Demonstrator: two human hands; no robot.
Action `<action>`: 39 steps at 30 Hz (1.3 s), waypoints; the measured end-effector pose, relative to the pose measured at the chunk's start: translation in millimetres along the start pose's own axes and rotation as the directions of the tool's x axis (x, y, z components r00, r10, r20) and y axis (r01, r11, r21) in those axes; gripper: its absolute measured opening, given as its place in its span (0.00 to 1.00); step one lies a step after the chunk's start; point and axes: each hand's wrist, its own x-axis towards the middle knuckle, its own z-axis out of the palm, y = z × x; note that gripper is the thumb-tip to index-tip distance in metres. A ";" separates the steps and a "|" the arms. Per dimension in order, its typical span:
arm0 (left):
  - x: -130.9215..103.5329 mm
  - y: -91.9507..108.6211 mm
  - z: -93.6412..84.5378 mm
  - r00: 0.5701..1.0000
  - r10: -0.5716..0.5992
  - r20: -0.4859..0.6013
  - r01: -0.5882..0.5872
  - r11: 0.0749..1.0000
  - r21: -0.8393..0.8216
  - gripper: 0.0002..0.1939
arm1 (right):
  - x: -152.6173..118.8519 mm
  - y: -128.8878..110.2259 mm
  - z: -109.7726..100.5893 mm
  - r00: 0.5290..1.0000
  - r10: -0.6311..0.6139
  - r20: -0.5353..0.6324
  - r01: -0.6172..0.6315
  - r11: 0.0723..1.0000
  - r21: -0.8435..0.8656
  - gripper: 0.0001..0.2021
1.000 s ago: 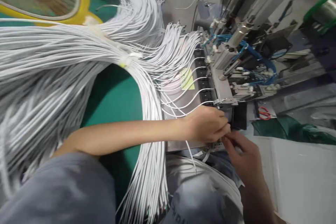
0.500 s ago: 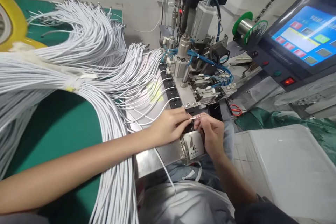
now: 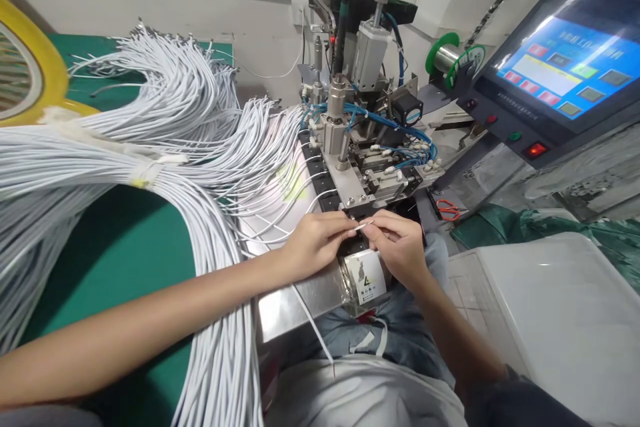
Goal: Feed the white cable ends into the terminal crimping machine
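Between the fingertips of my left hand (image 3: 320, 243) is the end of a white cable (image 3: 361, 225). My right hand (image 3: 400, 243) pinches at the tip of that same end, close against the left fingertips. Both hands are closed, just in front of the machine's metal head (image 3: 350, 180). More white cables run into black holders (image 3: 320, 180) along the machine's left edge. Below my hands sits a block with a white label (image 3: 367, 275). A loose cable end (image 3: 317, 333) hangs under my left wrist toward my lap.
Large bundles of white cable (image 3: 215, 240) lie over the green table (image 3: 115, 247) on the left. A control screen (image 3: 565, 67) stands at the right, above a white bin (image 3: 560, 307). Red-handled scissors (image 3: 447, 210) and a solder wire spool (image 3: 450, 60) sit beside the machine.
My right fingers have shifted left and closed in on the cable tip near my left fingertips. The whole view has tilted slightly.
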 end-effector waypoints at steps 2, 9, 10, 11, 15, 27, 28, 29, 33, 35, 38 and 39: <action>0.0 -0.6 -0.7 1.000 0.016 0.021 -0.017 0.999 0.035 0.12 | 3.2 -3.5 -5.6 0.998 0.028 0.050 -0.027 1.000 -0.008 0.09; -0.7 3.7 3.4 0.992 0.099 -0.084 -0.088 0.987 0.132 0.09 | 2.2 -3.9 0.8 1.000 0.015 -0.019 -0.016 0.999 -0.028 0.11; -0.8 4.5 4.0 0.988 0.111 -0.104 -0.097 0.987 0.129 0.09 | 0.1 -2.6 5.1 0.998 0.012 -0.054 -0.013 1.000 -0.012 0.11; -0.9 5.1 4.3 0.986 0.121 -0.117 -0.106 0.986 0.127 0.08 | -2.3 -1.4 9.2 0.996 0.004 -0.090 -0.005 1.000 -0.006 0.11; -1.1 5.8 2.1 0.981 0.180 -0.073 -0.156 0.956 0.249 0.09 | -9.3 -1.5 13.2 0.970 -0.154 -0.190 0.109 0.968 -0.227 0.12; -4.9 10.1 7.6 0.996 0.088 0.007 -0.085 0.938 0.337 0.11 | -10.3 7.3 3.1 0.991 -0.093 -0.101 0.079 0.987 -0.137 0.14; -5.3 9.4 8.4 0.997 0.069 0.042 -0.079 0.946 0.316 0.12 | -12.4 11.7 5.1 0.989 -0.077 -0.123 0.062 0.990 -0.125 0.14; -5.5 8.4 8.9 0.995 0.049 0.092 -0.075 0.947 0.313 0.12 | -14.1 16.7 5.9 0.990 -0.048 -0.133 0.032 0.993 -0.116 0.14; -5.3 3.9 9.0 0.944 -0.087 0.320 -0.076 0.883 0.464 0.14 | -13.9 41.4 -0.7 0.989 0.120 -0.092 -0.124 0.992 -0.036 0.12; -4.6 2.5 8.9 0.917 -0.151 0.369 -0.088 0.826 0.556 0.14 | -10.9 52.9 -5.4 0.979 0.198 -0.053 -0.197 0.980 0.018 0.11; -3.8 1.2 9.4 0.898 -0.189 0.397 -0.096 0.797 0.596 0.14 | -6.7 62.5 -8.2 0.956 0.293 0.002 -0.292 0.954 0.069 0.11; -3.7 0.8 9.7 0.895 -0.193 0.402 -0.093 0.802 0.590 0.14 | -5.6 63.7 -8.0 0.950 0.312 0.017 -0.313 0.946 0.083 0.11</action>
